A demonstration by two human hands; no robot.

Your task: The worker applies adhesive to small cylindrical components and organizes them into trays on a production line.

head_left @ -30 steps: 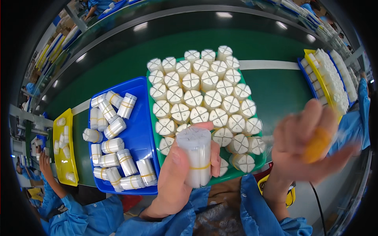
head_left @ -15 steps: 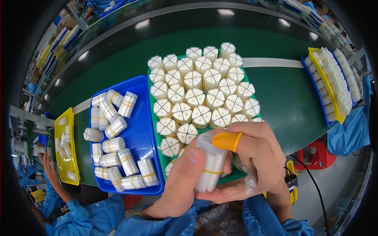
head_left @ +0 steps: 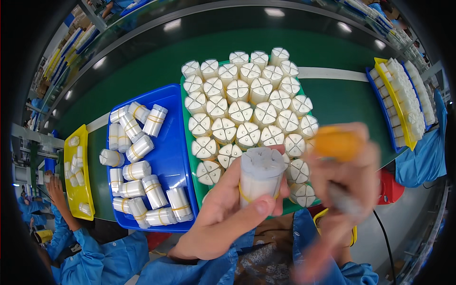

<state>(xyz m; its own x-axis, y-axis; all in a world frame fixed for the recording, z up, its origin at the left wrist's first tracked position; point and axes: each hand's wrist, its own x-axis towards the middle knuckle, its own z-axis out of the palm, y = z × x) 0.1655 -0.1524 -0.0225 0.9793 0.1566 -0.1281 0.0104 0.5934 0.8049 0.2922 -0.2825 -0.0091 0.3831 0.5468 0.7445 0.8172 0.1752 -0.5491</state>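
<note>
My left hand (head_left: 221, 213) is wrapped round a white cylindrical bundle (head_left: 259, 183) with a clear plastic end cap and a yellow rubber band. The bundle stands nearly upright over the front of the green tray (head_left: 186, 142). To its right, my right hand (head_left: 344, 175) is smeared by motion. An orange finger cot (head_left: 338, 142) covers one of its fingers, and a clear plastic piece (head_left: 344, 202) shows in its curled fingers. Packed upright in the green tray are several similar capped bundles (head_left: 240, 112), their tops split into wedge-shaped segments.
Left of the green tray, a blue tray (head_left: 173, 133) holds several banded bundles lying loose. Beyond it is a yellow tray (head_left: 88, 166), with a co-worker's hand (head_left: 56, 192) beside it. Stacked full trays (head_left: 403, 109) stand at the right on the green belt (head_left: 332, 109).
My right hand has come off the bundle and swung right. My left hand now holds the bundle alone, with its capped top more toward me. The view has shifted slightly.
</note>
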